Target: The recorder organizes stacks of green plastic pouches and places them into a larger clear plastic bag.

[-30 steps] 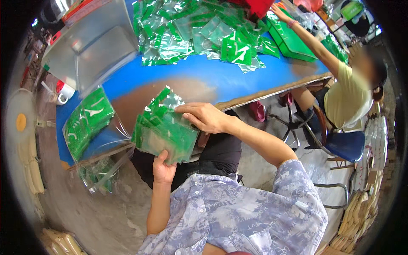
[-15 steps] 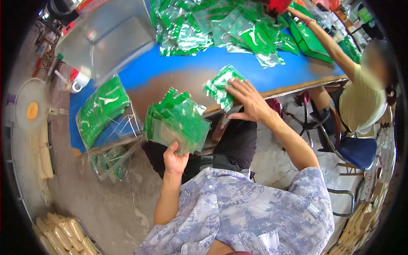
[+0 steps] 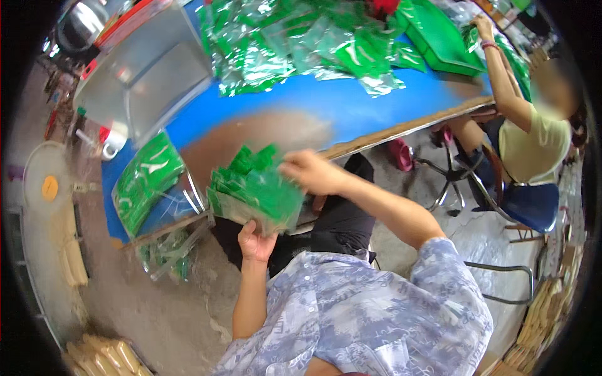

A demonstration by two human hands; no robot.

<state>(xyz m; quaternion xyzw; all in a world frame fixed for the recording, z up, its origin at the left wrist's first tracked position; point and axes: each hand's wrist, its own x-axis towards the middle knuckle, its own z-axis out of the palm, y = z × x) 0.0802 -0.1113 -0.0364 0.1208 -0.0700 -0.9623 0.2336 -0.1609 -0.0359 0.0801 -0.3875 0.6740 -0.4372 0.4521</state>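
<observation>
My left hand is closed on the lower edge of a fanned stack of green and clear plastic packets, held near the table's front edge above my lap. Against the right side of this stack is my right hand, its fingers curled and somewhat blurred. What those fingers pinch, if anything, is hidden where they meet the packets. Left of the stack, a clear bag or bin with green printed packets stands at the table's corner.
A big pile of green packets covers the back of the blue table. A grey plastic bin, a white mug and a green tray stand around it. A co-worker sits at the right beside a blue chair.
My right hand has come left from the table edge to the stack. The packet that lay under it is gone from there. The co-worker's arm has moved right, away from the pile.
</observation>
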